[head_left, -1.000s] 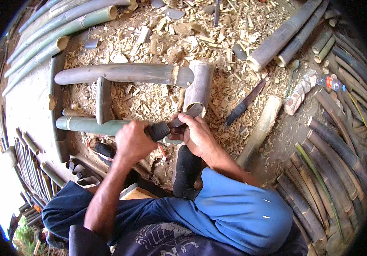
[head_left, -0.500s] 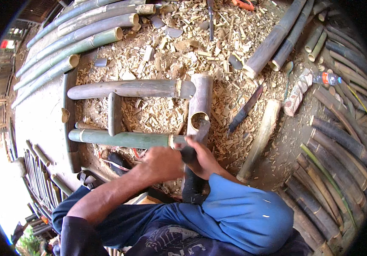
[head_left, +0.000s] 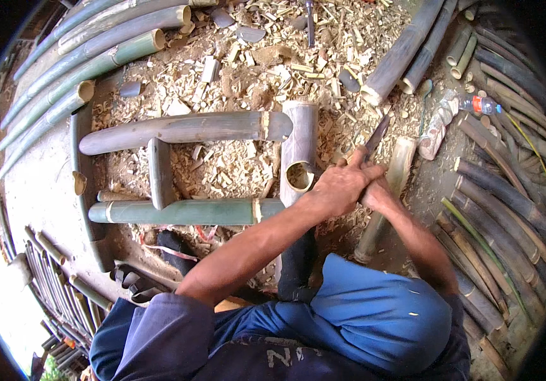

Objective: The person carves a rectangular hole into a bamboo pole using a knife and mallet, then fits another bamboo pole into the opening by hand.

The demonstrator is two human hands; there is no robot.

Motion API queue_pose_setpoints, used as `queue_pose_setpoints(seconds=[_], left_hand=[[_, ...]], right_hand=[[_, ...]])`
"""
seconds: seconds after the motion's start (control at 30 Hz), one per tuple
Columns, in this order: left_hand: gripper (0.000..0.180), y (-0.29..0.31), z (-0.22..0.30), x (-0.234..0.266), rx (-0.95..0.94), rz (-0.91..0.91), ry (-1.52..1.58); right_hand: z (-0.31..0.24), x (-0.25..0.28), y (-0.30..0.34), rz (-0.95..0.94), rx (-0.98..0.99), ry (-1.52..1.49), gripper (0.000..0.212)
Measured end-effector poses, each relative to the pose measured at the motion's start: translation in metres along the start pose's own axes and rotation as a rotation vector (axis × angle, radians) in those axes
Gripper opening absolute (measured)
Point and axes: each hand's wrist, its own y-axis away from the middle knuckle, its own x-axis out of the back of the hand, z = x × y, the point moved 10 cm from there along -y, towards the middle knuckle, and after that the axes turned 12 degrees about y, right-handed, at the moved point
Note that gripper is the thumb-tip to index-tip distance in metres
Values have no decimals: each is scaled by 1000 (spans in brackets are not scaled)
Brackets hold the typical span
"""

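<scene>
Both hands are closed together around the handle of a knife (head_left: 376, 135): the left hand (head_left: 339, 187) lies on top, fingers wrapped over, and the right hand (head_left: 377, 193) sits just beneath and to its right, also clenched on the handle. The knife's dark blade rises out of the fists and points up and to the right, away from the person, its long axis running on a diagonal toward the pile of grey bamboo poles (head_left: 406, 51) at the top right. The blade tip is over the wood chips (head_left: 241, 165), just beside a pale bamboo piece (head_left: 390, 190) that lies on the ground to the right of the hands. To the left of the hands stands a short bamboo tube (head_left: 299, 149) with its open end facing them, joined to a green bamboo pole (head_left: 184, 211) that lies crosswise. Half a second ago the hands were lower and further left, right at the tube's open mouth where it meets the green pole; now they have shifted right and up, clear of the tube.
</scene>
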Motion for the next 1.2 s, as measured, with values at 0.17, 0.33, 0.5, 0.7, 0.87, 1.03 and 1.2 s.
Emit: queue_pose_setpoints(seconds=[0.17, 0.33, 0.5, 0.7, 0.87, 1.03, 1.2], left_hand=[[99, 41, -16, 75, -111, 734, 348], [95, 85, -33, 103, -186, 1146, 448], [90, 11, -21, 31, 137, 187, 128], [74, -4, 5, -5, -57, -149, 112], [83, 3, -2, 49, -94, 223, 364], [89, 43, -27, 100, -145, 775, 540], [102, 87, -52, 116, -117, 1179, 473]], right_hand=[[-93, 79, -29, 174, 534, 536, 20], [-166, 102, -6, 828, 804, 846, 13], [-49, 41, -32, 146, 155, 88, 19], [17, -5, -5, 150, -219, -343, 24], [1, 40, -27, 99, -40, -21, 29], [-88, 89, -52, 105, 377, 396, 38], [-179, 100, -54, 454, 782, 638, 10]])
